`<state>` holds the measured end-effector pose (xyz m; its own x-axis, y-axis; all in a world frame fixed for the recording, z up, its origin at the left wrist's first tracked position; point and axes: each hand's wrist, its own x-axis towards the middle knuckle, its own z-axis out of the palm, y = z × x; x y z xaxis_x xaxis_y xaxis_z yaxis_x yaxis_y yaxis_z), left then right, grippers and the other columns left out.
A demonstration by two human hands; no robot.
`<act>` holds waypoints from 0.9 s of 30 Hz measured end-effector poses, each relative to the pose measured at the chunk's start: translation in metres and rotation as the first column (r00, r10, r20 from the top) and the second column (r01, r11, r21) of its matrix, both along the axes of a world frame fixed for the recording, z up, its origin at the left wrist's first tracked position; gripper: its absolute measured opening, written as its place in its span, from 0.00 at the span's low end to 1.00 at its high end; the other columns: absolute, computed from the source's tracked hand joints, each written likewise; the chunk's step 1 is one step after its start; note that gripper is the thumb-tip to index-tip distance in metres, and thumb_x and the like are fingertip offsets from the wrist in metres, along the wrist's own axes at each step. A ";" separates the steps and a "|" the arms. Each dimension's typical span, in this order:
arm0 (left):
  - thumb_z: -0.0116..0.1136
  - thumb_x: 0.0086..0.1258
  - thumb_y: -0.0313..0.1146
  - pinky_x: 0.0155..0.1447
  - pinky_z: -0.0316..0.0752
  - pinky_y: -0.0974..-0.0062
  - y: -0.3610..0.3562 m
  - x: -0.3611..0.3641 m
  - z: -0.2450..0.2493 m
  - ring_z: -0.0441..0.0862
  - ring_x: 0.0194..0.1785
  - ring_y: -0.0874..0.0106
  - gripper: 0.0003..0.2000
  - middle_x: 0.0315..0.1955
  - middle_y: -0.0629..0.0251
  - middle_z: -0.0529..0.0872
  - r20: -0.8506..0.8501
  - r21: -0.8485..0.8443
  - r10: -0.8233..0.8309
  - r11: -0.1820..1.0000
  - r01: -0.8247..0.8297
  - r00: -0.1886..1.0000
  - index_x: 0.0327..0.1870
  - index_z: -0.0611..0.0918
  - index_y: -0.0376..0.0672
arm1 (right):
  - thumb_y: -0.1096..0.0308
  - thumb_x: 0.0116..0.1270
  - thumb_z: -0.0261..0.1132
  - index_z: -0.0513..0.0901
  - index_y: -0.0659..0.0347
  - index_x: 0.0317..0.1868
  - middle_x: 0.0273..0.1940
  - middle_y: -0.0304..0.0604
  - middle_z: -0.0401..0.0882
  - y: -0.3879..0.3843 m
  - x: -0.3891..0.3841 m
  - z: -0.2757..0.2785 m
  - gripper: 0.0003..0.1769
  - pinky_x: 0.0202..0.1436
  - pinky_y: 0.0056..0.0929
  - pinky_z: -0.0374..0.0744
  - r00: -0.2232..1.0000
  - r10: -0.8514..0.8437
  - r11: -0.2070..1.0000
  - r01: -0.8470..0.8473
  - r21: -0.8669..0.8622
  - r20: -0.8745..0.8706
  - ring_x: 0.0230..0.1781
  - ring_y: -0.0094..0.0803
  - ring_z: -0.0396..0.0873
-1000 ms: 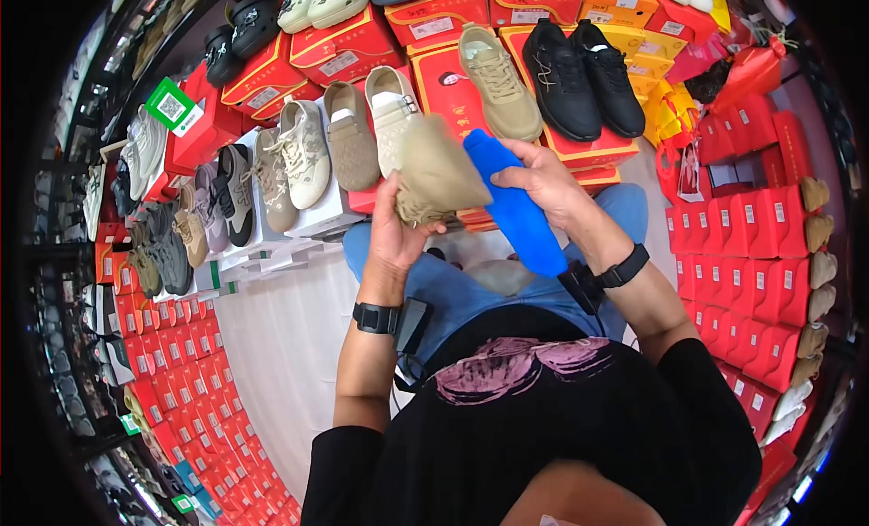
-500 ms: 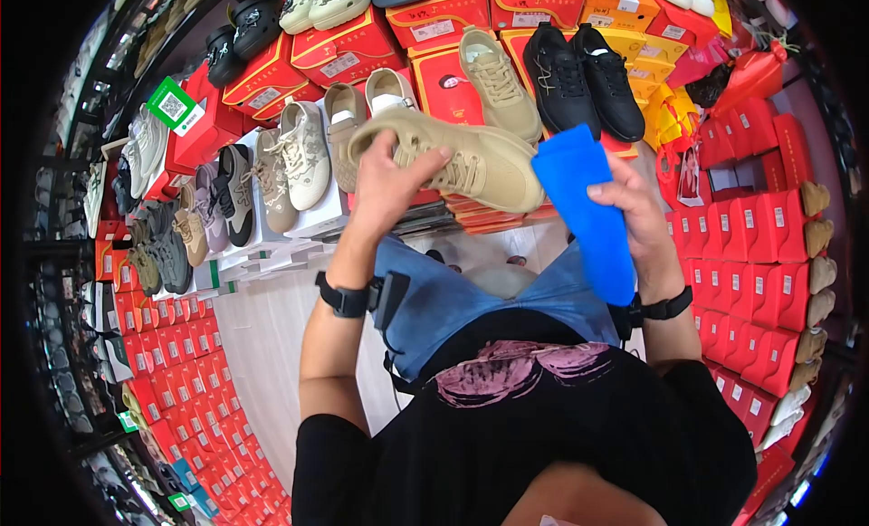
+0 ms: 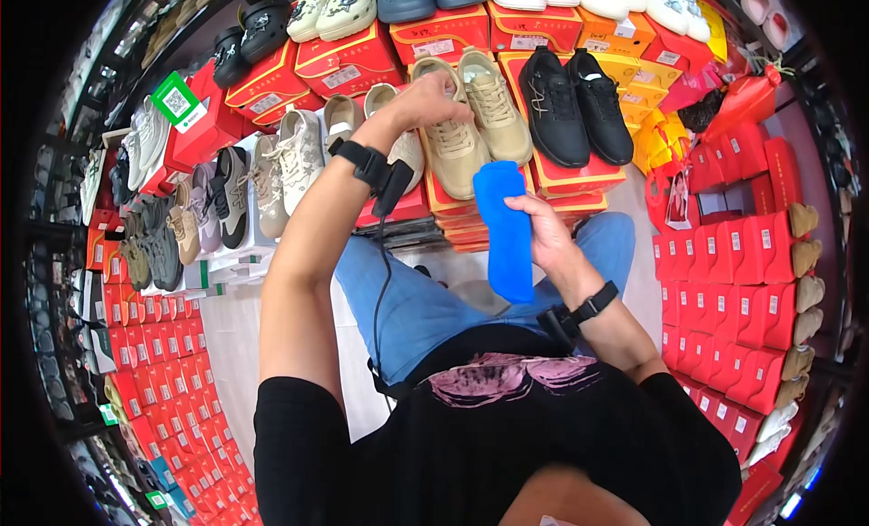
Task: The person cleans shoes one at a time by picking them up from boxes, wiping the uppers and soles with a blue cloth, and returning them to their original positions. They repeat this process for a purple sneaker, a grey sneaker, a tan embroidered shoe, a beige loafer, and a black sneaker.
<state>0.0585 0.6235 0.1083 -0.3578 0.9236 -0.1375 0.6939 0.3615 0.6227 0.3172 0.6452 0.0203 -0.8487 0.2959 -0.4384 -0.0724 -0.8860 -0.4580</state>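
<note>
Among stacked red shoe boxes [image 3: 344, 60] topped with display pairs, I see the left hand [image 3: 433, 90] gripping the heel of a tan sneaker [image 3: 453, 150] on a box, squared beside its mate [image 3: 498, 105], while the right hand [image 3: 549, 236] clasps a blue insole [image 3: 503, 232] upright over the lap, clear of the display.

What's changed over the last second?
The left hand carried the tan shoe away from the body and set it on the red box beside its mate, still gripping the heel. The right hand still holds the blue insole. The displayed shoes stayed put.
</note>
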 end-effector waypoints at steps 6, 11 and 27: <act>0.69 0.45 0.44 0.55 0.74 0.68 0.020 -0.016 -0.021 0.81 0.51 0.60 0.36 0.45 0.45 0.82 -0.077 -0.068 0.019 0.997 -0.024 0.997 0.55 0.76 0.30 | 0.68 0.59 0.66 0.77 0.65 0.51 0.42 0.48 0.83 0.005 -0.025 -0.012 0.19 0.46 0.37 0.81 0.998 0.022 0.991 -0.014 -0.130 0.064 0.39 0.38 0.82; 0.69 0.46 0.44 0.57 0.74 0.68 0.030 -0.025 -0.032 0.81 0.53 0.59 0.35 0.48 0.44 0.82 -0.064 -0.090 0.044 0.995 -0.049 0.997 0.56 0.77 0.32 | 0.70 0.59 0.65 0.77 0.64 0.52 0.43 0.47 0.82 0.006 -0.041 -0.020 0.19 0.49 0.41 0.80 0.996 -0.024 0.990 0.036 -0.137 0.088 0.42 0.39 0.81; 0.53 0.69 0.38 0.53 0.74 0.70 0.071 -0.014 -0.032 0.82 0.47 0.66 0.17 0.42 0.55 0.85 0.049 0.361 0.021 0.932 -0.038 0.999 0.49 0.80 0.32 | 0.77 0.61 0.62 0.73 0.65 0.57 0.47 0.45 0.80 0.032 0.027 -0.011 0.22 0.51 0.37 0.81 0.945 -0.326 0.941 0.325 0.091 -0.005 0.45 0.35 0.81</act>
<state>0.0443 0.6946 0.0764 -0.3867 0.9030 0.1875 0.6554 0.1260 0.7447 0.3446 0.6774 0.0090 -0.6950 0.5936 -0.4057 -0.3452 -0.7704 -0.5360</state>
